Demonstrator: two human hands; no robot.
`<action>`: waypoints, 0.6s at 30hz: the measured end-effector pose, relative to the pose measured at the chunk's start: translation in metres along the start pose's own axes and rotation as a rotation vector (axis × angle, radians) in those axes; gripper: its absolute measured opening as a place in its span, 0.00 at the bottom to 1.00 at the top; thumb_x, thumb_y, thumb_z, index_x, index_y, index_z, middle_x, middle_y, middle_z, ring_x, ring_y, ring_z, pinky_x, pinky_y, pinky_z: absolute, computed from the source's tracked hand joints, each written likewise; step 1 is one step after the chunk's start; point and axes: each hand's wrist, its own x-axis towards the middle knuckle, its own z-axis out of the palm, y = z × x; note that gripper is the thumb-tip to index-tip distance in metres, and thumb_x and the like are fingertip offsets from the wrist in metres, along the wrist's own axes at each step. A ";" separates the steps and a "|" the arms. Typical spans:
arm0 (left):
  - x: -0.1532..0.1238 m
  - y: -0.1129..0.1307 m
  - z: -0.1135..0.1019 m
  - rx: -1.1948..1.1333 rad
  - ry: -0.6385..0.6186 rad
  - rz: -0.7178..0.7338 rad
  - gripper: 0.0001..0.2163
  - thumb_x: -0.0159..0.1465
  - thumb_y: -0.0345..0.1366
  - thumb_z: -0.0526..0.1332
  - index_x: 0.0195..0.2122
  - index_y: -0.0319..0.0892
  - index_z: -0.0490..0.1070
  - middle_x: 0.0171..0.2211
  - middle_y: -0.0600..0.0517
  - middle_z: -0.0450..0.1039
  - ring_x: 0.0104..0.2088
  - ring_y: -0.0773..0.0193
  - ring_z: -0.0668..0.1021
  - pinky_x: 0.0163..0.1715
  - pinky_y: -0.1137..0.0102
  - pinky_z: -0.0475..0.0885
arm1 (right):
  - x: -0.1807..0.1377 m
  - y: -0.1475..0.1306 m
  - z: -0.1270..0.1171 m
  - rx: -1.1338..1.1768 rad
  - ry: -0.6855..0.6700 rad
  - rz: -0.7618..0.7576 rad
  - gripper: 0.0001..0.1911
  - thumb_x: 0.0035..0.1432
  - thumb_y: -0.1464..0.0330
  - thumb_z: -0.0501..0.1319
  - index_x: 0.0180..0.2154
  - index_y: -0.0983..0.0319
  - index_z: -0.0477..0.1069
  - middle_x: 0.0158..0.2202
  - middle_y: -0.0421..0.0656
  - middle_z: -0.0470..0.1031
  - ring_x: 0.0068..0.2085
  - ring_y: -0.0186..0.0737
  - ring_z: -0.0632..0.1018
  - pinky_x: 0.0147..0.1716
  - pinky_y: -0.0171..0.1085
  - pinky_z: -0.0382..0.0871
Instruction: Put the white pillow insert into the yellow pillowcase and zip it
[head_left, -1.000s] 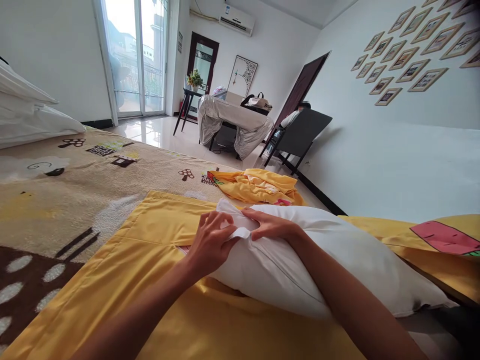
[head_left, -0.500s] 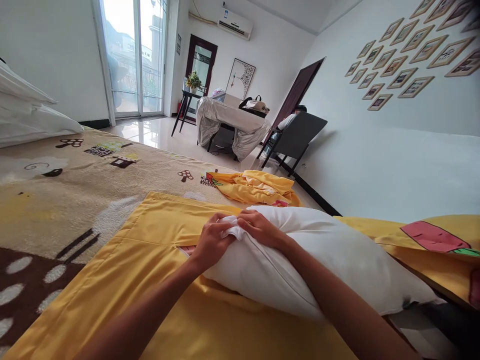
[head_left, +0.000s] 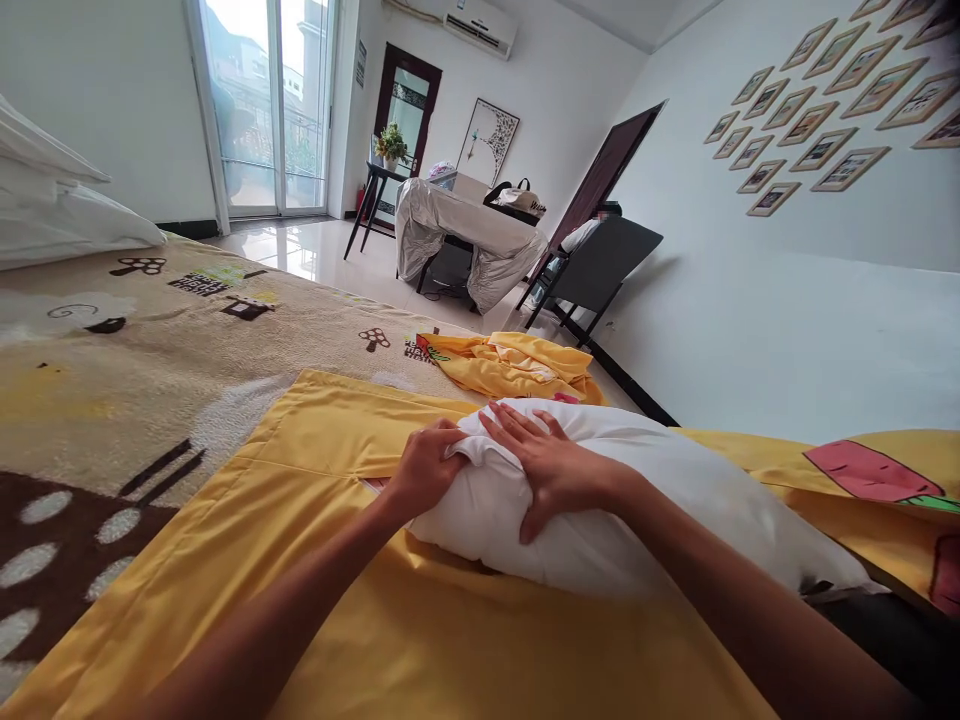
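OK, white pillow (head_left: 690, 490) lies to the R of the L hand (head_left: 426, 470), long axis running approx. from there off to lower R, atop the flat yellow cloth (head_left: 480, 640). L hand's nearest its L end, fingers curled, pinching a fold of its fabric; R hand (head_left: 555, 465) is open, fingers spread on the pillow. Count: 2 hands, 1 pillow under them, 1 flat cloth, 1 crumpled yellow cloth (head_left: 517, 365) beyond, plus 1 printed yellow piece (head_left: 877, 470) far R; can't tell if it's sep.
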 end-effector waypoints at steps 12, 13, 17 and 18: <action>-0.008 0.031 -0.019 0.294 -0.209 0.051 0.17 0.55 0.31 0.59 0.47 0.47 0.73 0.36 0.54 0.79 0.36 0.61 0.77 0.38 0.69 0.67 | 0.022 0.003 0.014 0.158 0.188 -0.212 0.25 0.36 0.69 0.67 0.41 0.60 0.68 0.42 0.44 0.70 0.46 0.50 0.69 0.49 0.49 0.55; -0.007 0.034 -0.025 0.277 -0.246 0.042 0.15 0.55 0.33 0.61 0.45 0.46 0.74 0.39 0.54 0.79 0.38 0.61 0.78 0.39 0.70 0.67 | 0.022 0.003 0.016 0.181 0.204 -0.205 0.24 0.35 0.70 0.67 0.39 0.60 0.68 0.41 0.43 0.70 0.45 0.49 0.69 0.48 0.48 0.55; -0.004 0.041 -0.045 0.142 -0.317 0.057 0.15 0.56 0.39 0.65 0.45 0.44 0.74 0.46 0.52 0.77 0.45 0.62 0.77 0.45 0.70 0.69 | 0.019 0.007 0.023 0.243 0.268 -0.192 0.17 0.36 0.71 0.66 0.33 0.61 0.67 0.40 0.43 0.71 0.45 0.48 0.68 0.48 0.46 0.55; -0.003 0.041 -0.048 0.112 -0.304 0.051 0.14 0.57 0.40 0.64 0.44 0.43 0.74 0.45 0.51 0.77 0.45 0.63 0.77 0.44 0.70 0.70 | 0.018 0.008 0.024 0.248 0.278 -0.194 0.15 0.38 0.71 0.66 0.33 0.61 0.67 0.39 0.43 0.71 0.44 0.47 0.69 0.48 0.46 0.55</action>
